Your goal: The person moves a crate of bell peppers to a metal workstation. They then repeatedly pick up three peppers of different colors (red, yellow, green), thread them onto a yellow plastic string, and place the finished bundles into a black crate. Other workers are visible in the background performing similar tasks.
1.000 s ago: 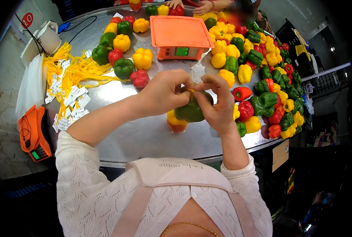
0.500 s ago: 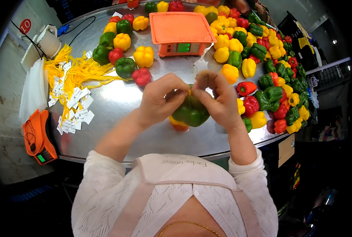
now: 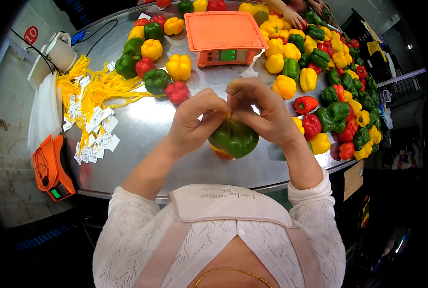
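My left hand [image 3: 197, 117] and my right hand [image 3: 255, 110] meet over a plastic bag of stacked peppers, both pinching its gathered neck, where a small bit of yellow tie shows. A green pepper [image 3: 238, 141] is on top in the bag, with yellow and red below, mostly hidden. To the left lies a pile of yellow ties with white tags [image 3: 103, 89]. Loose green, yellow and red peppers sit beyond my left hand, the nearest a red one [image 3: 177, 93]. An orange scale [image 3: 223, 31] with a lit display stands beyond my hands on the metal table [image 3: 127, 168].
Many mixed peppers [image 3: 338, 115] cover the table's right side. A second orange scale [image 3: 51, 161], clear sleeves [image 3: 43, 110], a white appliance [image 3: 60, 48] and cables are at the left. Another person's hand [image 3: 295, 19] reaches among peppers at the back right. Cardboard [image 3: 353, 182] is below the right edge.
My hands still pinch the bag's neck, with small finger shifts. My forearms have swung slightly rightward. The other person's hands left the back middle, and a hand now shows farther right among the peppers.
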A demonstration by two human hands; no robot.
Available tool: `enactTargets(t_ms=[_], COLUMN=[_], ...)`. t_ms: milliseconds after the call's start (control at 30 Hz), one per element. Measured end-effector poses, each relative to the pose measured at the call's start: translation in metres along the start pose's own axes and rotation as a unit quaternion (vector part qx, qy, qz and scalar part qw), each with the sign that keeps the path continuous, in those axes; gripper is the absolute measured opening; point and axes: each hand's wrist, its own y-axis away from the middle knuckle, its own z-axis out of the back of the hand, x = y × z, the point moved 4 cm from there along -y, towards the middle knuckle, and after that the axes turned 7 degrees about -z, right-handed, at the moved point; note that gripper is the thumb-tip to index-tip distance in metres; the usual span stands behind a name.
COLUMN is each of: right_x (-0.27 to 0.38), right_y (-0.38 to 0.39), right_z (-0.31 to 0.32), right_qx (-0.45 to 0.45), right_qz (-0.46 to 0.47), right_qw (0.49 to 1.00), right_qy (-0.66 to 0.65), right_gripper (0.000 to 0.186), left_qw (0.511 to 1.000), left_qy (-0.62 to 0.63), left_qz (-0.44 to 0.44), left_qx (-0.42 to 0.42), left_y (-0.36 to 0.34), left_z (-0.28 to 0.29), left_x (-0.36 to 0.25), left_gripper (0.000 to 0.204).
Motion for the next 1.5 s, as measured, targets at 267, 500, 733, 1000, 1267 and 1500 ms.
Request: enactTargets(t_ms=[267, 500, 733, 1000, 1267, 1500], right_x=[-0.004, -0.002, 0.017, 0.005, -0.003, -0.031], right_y=[0.001, 0.005, 0.012, 0.014, 0.013, 0.012], right_z=[0.001, 0.005, -0.002, -0.012, -0.02, 0.005], right_qx=[0.038, 0.064, -0.082, -0.247, -0.275, -0.383], right_qz=[-0.044, -0.068, 0.116, 0.193, 0.237, 0.017], right_qw=[0.997, 0.994, 0.968, 0.932, 0.906, 0.921], right_qy=[-0.057, -0.062, 0.209, 0.182, 0.22, 0.077], right_gripper=[0.045, 0.038, 0.024, 0.031, 0.035, 0.016], left_qw=[0.998, 0.994, 0.996, 0.993, 0.991, 0.959], left_qy=[0.04, 0.076, 0.051, 0.045, -0.116, 0.201], left_qz=[0.031, 0.072, 0.077, 0.108, 0.049, 0.193], left_qx=[0.022, 0.042, 0.009, -0.034, -0.035, -0.057], left_y=[0.0, 0.001, 0.004, 0.001, -0.008, 0.031], left_z=[0.0, -0.003, -0.004, -0.008, -0.007, -0.013], left_x=[0.002, 0.0, -0.002, -0.001, -0.006, 0.052], left_gripper=[0.015, 0.013, 0.014, 0.011, 0.007, 0.06])
